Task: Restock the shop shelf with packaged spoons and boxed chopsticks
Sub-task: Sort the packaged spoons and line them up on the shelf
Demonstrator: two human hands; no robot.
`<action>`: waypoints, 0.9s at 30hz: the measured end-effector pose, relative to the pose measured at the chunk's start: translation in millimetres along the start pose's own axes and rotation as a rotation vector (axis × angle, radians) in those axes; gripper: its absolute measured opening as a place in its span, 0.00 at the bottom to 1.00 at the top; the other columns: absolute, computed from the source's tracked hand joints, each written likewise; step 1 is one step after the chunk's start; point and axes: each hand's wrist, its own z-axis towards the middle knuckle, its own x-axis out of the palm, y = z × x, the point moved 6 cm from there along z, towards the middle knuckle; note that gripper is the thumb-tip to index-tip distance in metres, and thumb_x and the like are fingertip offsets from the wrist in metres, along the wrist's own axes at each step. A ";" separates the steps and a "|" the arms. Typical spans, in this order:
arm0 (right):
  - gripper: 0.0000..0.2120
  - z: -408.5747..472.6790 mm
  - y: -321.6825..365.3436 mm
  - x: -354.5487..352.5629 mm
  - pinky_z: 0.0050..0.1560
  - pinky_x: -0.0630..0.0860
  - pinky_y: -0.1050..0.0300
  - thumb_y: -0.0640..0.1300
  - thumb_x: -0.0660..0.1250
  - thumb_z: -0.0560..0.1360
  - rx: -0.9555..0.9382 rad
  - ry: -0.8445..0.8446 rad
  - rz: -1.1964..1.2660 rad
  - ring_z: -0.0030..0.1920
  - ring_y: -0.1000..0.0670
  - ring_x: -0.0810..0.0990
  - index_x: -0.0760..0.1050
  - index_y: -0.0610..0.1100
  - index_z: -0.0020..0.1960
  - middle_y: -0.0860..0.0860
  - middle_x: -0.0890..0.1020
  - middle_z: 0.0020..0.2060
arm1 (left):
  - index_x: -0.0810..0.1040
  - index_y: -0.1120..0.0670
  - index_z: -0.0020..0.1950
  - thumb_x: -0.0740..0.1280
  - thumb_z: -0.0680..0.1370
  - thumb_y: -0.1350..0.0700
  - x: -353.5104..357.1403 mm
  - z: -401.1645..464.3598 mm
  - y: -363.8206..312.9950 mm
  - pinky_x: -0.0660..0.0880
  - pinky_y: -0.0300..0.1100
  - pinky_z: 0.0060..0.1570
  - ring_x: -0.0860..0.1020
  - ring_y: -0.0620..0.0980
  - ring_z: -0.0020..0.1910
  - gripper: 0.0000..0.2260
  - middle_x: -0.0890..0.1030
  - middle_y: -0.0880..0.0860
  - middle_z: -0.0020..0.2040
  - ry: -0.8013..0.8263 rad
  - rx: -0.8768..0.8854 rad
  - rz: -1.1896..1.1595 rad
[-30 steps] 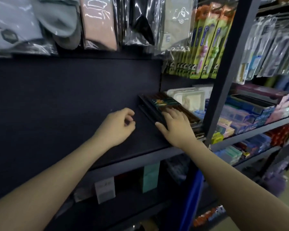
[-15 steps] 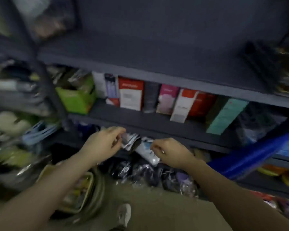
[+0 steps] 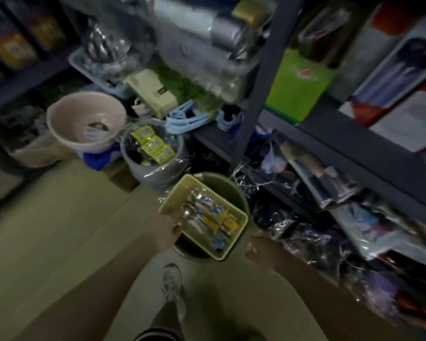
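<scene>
I see two hands low in the frame. My left hand (image 3: 166,231) sits at the left rim of the one yellow-green basket (image 3: 241,217), its fingers (image 3: 176,228) curled against that edge; whether they actually clamp the rim I cannot tell through the blur. My right hand (image 3: 260,251) hangs just beside the basket's lower right corner, apart from it, fingers loosely curled and holding nothing I can make out.

The basket rests tilted on top of one dark green bucket (image 3: 221,183) at centre frame. Inside it lie the packaged spoons (image 3: 207,215), several packs with yellow and blue cards; the blur keeps me from an exact count. No chopstick boxes are clear to me here.

Upper left of the basket stand two more containers: one pale bowl-shaped tub (image 3: 67,129) and one grey bucket (image 3: 158,173) holding yellow-green packets (image 3: 153,145).

The dark shelf unit (image 3: 330,141) runs diagonally down the right side, its lower tiers crowded with bagged goods that reach close to the bucket. The open room is the bare floor (image 3: 59,217) on the left and lower centre, where one shoe (image 3: 171,279) stands.
</scene>
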 end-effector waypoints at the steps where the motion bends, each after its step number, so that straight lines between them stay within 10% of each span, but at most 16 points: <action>1: 0.19 26.0 6.6 12.9 0.54 0.69 0.57 0.45 0.60 0.78 0.039 0.004 0.022 0.62 0.42 0.75 0.69 0.39 0.66 0.41 0.76 0.63 | 0.71 0.55 0.65 0.49 0.71 0.45 5.3 13.5 17.5 0.75 0.47 0.51 0.78 0.59 0.51 0.27 0.79 0.61 0.54 0.006 -0.009 0.003; 10: 0.25 255.8 19.9 88.7 0.69 0.64 0.48 0.51 0.56 0.78 0.071 -0.219 -0.150 0.72 0.43 0.62 0.59 0.43 0.72 0.43 0.62 0.72 | 0.67 0.51 0.68 0.59 0.77 0.57 87.3 138.3 108.1 0.74 0.44 0.54 0.77 0.53 0.55 0.19 0.73 0.55 0.65 0.076 -0.079 -0.021; 20: 0.16 346.1 -36.1 97.7 0.51 0.78 0.51 0.47 0.63 0.76 0.203 -0.206 -0.111 0.53 0.43 0.80 0.69 0.41 0.60 0.42 0.80 0.52 | 0.59 0.50 0.72 0.60 0.77 0.55 172.9 237.8 107.8 0.72 0.46 0.58 0.68 0.53 0.67 0.24 0.63 0.53 0.72 0.091 0.129 0.138; 27: 0.24 338.4 -31.1 103.0 0.47 0.75 0.55 0.43 0.65 0.75 0.116 -0.158 -0.090 0.55 0.43 0.79 0.61 0.41 0.67 0.42 0.78 0.56 | 0.52 0.55 0.74 0.60 0.77 0.57 215.0 277.7 97.8 0.47 0.51 0.74 0.49 0.57 0.76 0.28 0.50 0.58 0.77 0.114 0.300 0.487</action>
